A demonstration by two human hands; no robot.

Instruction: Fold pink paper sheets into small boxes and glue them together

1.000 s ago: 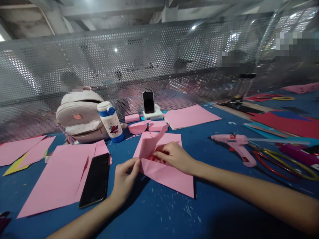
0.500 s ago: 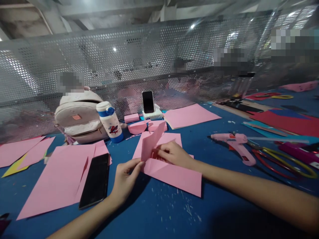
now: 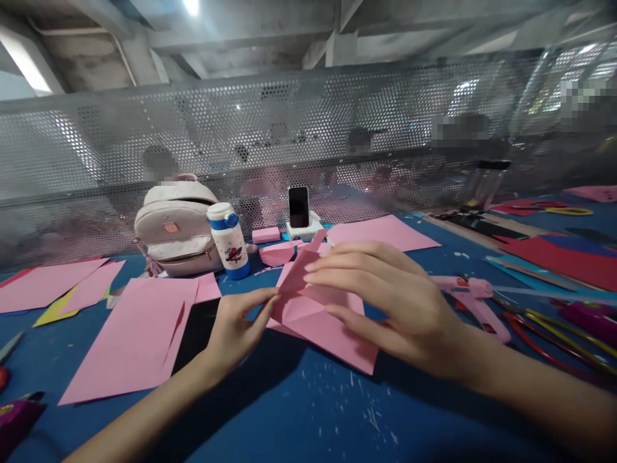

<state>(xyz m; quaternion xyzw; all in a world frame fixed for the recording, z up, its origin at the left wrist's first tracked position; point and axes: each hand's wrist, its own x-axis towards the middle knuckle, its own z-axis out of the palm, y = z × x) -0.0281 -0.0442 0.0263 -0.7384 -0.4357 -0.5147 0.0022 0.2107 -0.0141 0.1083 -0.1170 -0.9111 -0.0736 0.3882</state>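
A folded piece of pink paper [image 3: 332, 328] lies at the middle of the blue table, one flap standing up at its left end. My left hand [image 3: 241, 325] pinches the paper's left corner between thumb and fingers. Over its right part is my right hand [image 3: 400, 302], palm down, fingers stretched and a little apart; whether the fingertips touch the flap I cannot tell. More pink paper shows beneath the folded piece. Left of my left hand, a black phone [image 3: 195, 331] lies partly hidden on pink sheets [image 3: 130, 328].
A white backpack [image 3: 178, 225] and a bottle [image 3: 229, 241] stand at the back left, by a propped phone [image 3: 299, 207]. To the right are a pink glue gun [image 3: 475, 299], scissors [image 3: 544, 331] and coloured sheets [image 3: 569, 260]. A perforated metal screen [image 3: 279, 128] rises behind.
My right hand has come from behind the flap toward me and spread its fingers over the paper. The upright flap now leans lower. My left hand keeps its pinch. The view has shifted slightly.
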